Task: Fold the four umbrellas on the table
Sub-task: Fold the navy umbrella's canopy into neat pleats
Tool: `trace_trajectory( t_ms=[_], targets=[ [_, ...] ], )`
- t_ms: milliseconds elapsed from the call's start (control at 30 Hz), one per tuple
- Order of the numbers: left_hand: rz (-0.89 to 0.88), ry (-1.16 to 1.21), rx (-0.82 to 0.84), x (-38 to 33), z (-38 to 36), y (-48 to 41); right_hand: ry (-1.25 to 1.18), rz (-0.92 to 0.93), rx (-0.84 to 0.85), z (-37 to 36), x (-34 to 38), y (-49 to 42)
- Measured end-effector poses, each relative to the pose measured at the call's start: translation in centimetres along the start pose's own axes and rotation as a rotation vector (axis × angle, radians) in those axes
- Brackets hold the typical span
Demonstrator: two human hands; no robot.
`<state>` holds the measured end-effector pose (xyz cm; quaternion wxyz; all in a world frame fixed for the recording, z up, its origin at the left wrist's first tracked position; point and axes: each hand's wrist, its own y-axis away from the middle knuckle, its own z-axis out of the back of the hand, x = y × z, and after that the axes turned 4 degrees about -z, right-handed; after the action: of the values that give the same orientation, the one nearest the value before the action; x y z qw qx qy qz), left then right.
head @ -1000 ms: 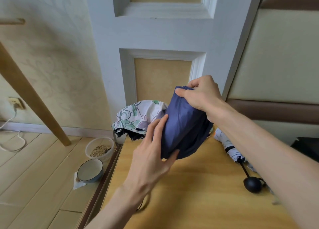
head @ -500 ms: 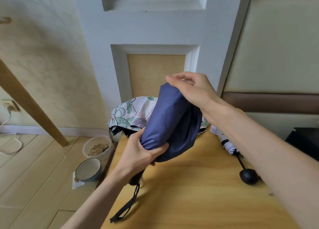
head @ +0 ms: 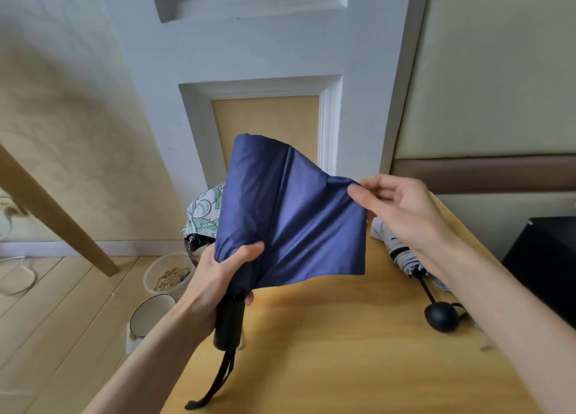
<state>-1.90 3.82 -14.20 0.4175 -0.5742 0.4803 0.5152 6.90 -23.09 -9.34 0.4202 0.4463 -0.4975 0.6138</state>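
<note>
I hold a navy blue umbrella [head: 280, 214] upright above the wooden table [head: 343, 351]. My left hand [head: 218, 276] grips its lower canopy just above the black handle, whose wrist strap hangs down. My right hand [head: 396, 207] pinches one corner of a fabric panel and holds it stretched out to the right. Behind the blue canopy lies a floral white-and-green umbrella [head: 204, 211], mostly hidden. A white patterned umbrella [head: 396, 248] with a round black knob handle lies on the table under my right forearm.
Two bowls stand on the floor left of the table: a clear one [head: 168, 276] with grain and a dark-rimmed one [head: 149, 314]. A slanted wooden beam [head: 56, 217] crosses the left. A black box [head: 542, 264] sits at the table's right. The wall stands close behind.
My right hand left the top of the blue umbrella and pulled a panel out to the right. My left hand slid down to the base of the canopy, and the handle shows.
</note>
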Motion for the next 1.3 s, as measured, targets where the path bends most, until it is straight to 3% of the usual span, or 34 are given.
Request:
trace_trajectory(
  t_ms=[333, 533, 600, 667, 733, 900, 1033, 1300],
  targets=[
    [-0.096, -0.254, 0.091, 0.9, -0.1, 0.0, 0.28, 0.022, 0.292, 0.2, -0.3, 0.4],
    [-0.124, -0.292, 0.102, 0.7, 0.3, 0.0, 0.075, 0.01, 0.417, -0.5, -0.7, 1.0],
    [-0.137, -0.293, 0.094, 0.7, 0.3, 0.1, 0.166, -0.026, 0.371, -0.6, -0.8, 1.1],
    [-0.145, -0.271, 0.054, 0.5, 0.2, 0.2, 0.425, 0.015, 0.305, -0.4, -1.2, 0.9],
    [-0.155, -0.252, 0.009, 0.2, 0.3, 0.1, 0.524, 0.079, 0.216, 0.4, -1.5, 0.5],
    [-0.136, -0.256, -0.059, 0.0, 0.6, -0.4, 0.148, 0.047, 0.188, 2.9, -1.0, 0.3],
    [-0.122, -0.224, -0.071, 0.3, 0.3, -0.5, -0.054, -0.016, 0.072, 2.2, -1.8, 0.0],
    [-0.108, -0.136, -0.021, 0.1, 0.0, 0.0, -0.055, -0.059, 0.024, 2.4, -1.6, 0.0]
  ],
)
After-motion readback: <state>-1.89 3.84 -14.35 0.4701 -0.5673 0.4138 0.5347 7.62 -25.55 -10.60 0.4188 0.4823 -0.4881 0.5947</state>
